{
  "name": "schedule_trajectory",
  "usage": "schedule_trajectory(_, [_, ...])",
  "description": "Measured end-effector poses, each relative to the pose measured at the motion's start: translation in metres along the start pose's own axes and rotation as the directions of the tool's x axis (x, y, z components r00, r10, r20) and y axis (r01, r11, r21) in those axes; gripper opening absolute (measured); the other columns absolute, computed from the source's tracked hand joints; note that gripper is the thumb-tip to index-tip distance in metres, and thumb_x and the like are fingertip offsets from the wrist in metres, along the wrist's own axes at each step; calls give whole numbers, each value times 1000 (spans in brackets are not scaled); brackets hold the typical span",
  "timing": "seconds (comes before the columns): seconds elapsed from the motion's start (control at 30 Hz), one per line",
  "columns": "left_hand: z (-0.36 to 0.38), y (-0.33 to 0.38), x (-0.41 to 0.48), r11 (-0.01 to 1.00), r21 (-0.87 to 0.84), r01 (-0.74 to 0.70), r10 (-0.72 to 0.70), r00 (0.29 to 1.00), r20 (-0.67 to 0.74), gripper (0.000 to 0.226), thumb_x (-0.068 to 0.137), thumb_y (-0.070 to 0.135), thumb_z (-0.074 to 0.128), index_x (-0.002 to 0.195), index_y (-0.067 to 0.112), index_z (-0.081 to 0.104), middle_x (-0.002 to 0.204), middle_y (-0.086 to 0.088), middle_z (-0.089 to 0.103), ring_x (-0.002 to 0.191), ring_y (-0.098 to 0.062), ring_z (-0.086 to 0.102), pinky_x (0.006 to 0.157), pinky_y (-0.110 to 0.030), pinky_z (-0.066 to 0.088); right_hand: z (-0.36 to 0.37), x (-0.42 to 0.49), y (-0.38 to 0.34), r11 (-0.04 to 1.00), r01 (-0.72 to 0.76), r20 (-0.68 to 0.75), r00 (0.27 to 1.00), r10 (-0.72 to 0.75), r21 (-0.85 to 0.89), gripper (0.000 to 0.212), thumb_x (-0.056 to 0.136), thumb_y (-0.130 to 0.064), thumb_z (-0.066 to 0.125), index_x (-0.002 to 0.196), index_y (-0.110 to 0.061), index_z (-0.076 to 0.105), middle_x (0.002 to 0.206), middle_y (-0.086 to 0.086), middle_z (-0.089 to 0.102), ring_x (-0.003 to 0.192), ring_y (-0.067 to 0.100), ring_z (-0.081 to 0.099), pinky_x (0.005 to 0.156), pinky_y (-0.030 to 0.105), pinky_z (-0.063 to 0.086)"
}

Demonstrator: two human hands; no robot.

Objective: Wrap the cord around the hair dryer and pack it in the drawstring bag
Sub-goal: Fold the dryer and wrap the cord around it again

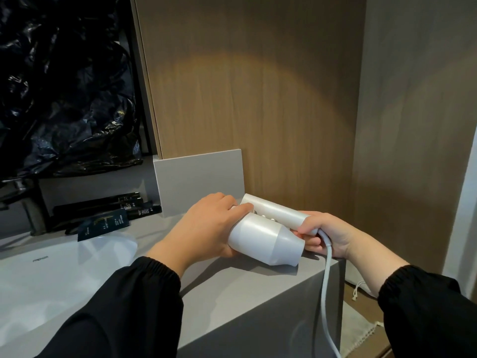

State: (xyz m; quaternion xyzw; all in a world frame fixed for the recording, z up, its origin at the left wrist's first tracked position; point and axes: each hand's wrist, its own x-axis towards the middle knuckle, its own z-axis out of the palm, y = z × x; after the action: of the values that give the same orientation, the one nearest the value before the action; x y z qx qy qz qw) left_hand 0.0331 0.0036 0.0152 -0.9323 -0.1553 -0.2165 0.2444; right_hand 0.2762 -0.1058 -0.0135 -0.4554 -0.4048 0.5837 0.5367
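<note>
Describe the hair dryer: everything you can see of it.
The hair dryer is white, glossy plastic, its handle folded alongside the barrel, small buttons between. It lies on the grey countertop near the edge. The left hand grips its barrel, the right hand its handle end, where the white cord hangs down unwrapped.

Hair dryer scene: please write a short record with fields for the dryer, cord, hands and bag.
hair dryer: white, folded, on grey counter
cord: unwrapped, hangs below the counter edge
left hand: grips the dryer body
right hand: grips the handle end
drawstring bag: lower right, partly hidden
</note>
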Motion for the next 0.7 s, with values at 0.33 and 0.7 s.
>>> schedule_trajectory(0.33, [-1,7,-1,1000,-4,8,-8,1000,30,76,56,47,74,125,28,50,87,2,60,73,-24,56,62,-33,48,0,-3,-2,1000,-1,3,1000,1,-13,85,42,-7,82,122,-4,52,72,17,59,38,11,45,40,17,43])
schedule_trajectory(0.7, [15,15,0,991,60,121,-112,985,-133,92,52,51,77,134,27,44,88,0,61,75,-25,59,39,-27,37,7,-21,4,947,147,-214,973,-87,284,45,77,-25,63,118,-7,55,72,15,61,39,10,46,40,16,45])
